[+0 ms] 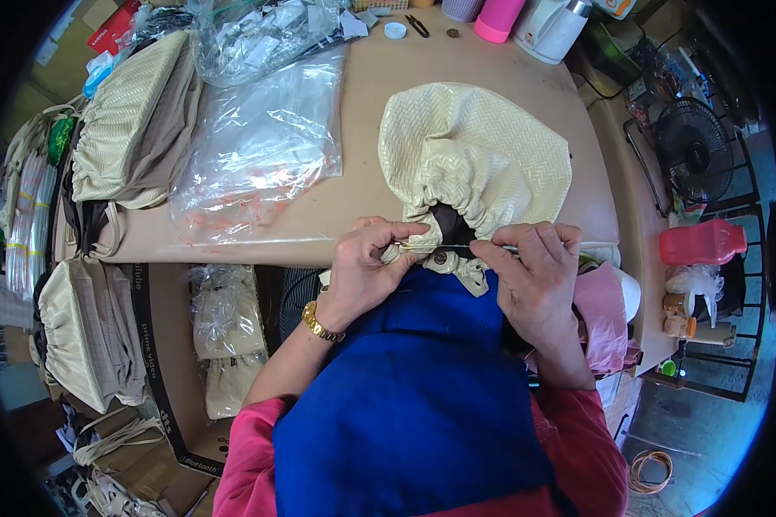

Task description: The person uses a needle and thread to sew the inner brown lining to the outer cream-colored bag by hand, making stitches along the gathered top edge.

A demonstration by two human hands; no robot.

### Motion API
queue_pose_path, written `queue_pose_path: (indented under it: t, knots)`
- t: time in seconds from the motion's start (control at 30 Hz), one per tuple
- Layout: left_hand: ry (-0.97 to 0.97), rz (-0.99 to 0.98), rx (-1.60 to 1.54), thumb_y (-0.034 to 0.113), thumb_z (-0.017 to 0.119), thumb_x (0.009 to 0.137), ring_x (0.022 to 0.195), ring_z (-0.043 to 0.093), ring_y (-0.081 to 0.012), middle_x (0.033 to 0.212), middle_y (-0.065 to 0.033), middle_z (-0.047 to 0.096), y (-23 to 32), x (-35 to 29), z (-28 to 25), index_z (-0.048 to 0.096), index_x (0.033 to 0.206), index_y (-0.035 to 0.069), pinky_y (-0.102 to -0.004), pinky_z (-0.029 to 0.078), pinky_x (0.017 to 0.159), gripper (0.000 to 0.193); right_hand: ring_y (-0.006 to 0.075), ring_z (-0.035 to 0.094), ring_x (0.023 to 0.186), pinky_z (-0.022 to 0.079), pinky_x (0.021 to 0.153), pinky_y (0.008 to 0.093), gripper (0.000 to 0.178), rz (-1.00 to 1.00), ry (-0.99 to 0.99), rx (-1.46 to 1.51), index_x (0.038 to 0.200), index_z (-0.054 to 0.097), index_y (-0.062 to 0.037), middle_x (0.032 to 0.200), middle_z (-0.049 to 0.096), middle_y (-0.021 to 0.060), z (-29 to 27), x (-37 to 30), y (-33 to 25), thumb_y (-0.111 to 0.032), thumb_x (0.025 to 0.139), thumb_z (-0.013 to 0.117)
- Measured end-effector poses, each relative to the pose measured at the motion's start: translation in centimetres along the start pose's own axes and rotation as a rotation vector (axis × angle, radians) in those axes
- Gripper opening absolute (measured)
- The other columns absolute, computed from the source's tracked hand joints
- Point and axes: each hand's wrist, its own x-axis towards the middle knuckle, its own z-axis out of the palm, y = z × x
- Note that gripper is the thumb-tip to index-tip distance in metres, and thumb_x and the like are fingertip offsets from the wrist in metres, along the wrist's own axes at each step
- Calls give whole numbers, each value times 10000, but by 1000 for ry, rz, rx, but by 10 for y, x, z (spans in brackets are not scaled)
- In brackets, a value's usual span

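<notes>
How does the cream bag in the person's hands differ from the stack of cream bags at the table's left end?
The held bag is a single loose piece, while the stack has several layers pressed together. The left hand and right hand work at the held bag; neither touches the stack. Both show cream, patterned material with gathered edges.

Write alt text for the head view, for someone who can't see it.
A person's left hand pinches the gathered edge of a cream, herringbone-textured bag, while the right hand holds a thin, straight tool there. The bag lies at the front of a tan tabletop, with clear plastic packaging to its left and a round black fan at far right.
</notes>
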Motion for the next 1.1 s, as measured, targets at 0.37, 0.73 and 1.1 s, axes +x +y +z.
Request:
queue_pose_path:
  t: [0.37, 0.73, 1.1]
  knots:
    - [26, -37, -54, -29, 809, 718, 833, 665, -142, 898, -65, 714, 1, 0, -1, 750, 1052, 57, -268, 513, 762, 349, 237, 555, 746, 388, 671, 363, 379, 23, -145, 220, 1003, 731, -108, 908, 554, 73, 7, 5, 18, 68, 690, 608]
    - [-3, -58, -125, -29, 777, 782, 913, 677, -121, 1025, -85, 731, -6, 2, -5, 706, 1093, -15, -257, 534, 827, 319, 236, 570, 721, 468, 659, 329, 313, 230, -127, 608, 1035, 735, -56, 830, 540, 82, 25, 0, 27, 115, 802, 616]
    - [20, -54, -160, -38, 779, 784, 879, 670, -89, 987, -69, 735, -3, 2, -5, 712, 1084, -7, -228, 532, 788, 309, 143, 572, 778, 452, 668, 255, 396, 437, -248, 1257, 1032, 743, -20, 860, 592, 53, 41, -7, 44, 187, 821, 480]
